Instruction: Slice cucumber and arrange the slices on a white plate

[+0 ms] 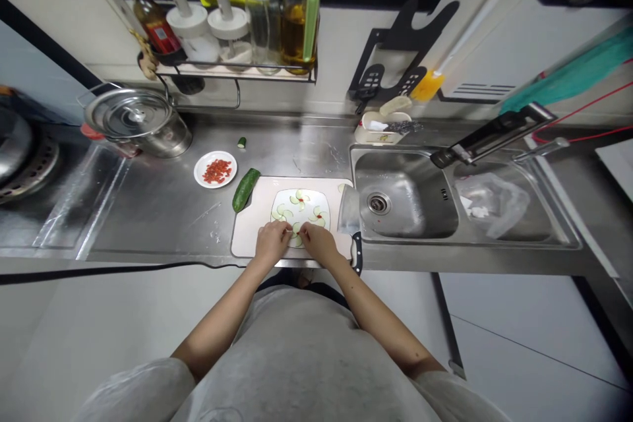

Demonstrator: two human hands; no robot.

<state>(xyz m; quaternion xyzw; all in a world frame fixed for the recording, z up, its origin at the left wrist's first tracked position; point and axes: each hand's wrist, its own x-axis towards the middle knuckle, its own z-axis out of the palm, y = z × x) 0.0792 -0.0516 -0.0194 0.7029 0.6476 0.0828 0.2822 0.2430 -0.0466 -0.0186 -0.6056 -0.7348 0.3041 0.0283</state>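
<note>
A white square plate [317, 198] lies on the pale cutting board [244, 241], with thin cucumber slices [317, 214] arranged in pinwheel-like clusters, some with a red bit at the centre. Over the plate's near edge, my left hand [273, 241] and my right hand [319, 244] meet from either side, fingertips pinched at a pale green cucumber slice [296, 229]. The fingers partly hide that slice and the cluster beneath. At the board's right edge rests a kitchen knife [349, 210], its black handle towards me. A cut cucumber [246, 190] leans over the board's far left corner.
A round white plate [198, 171] of small red pieces and a cucumber end [242, 143] sit beyond the board. A lidded steel pot [165, 135] stands at the left. To the right is a double sink [410, 217]; a bottle rack [237, 69] hangs above the counter.
</note>
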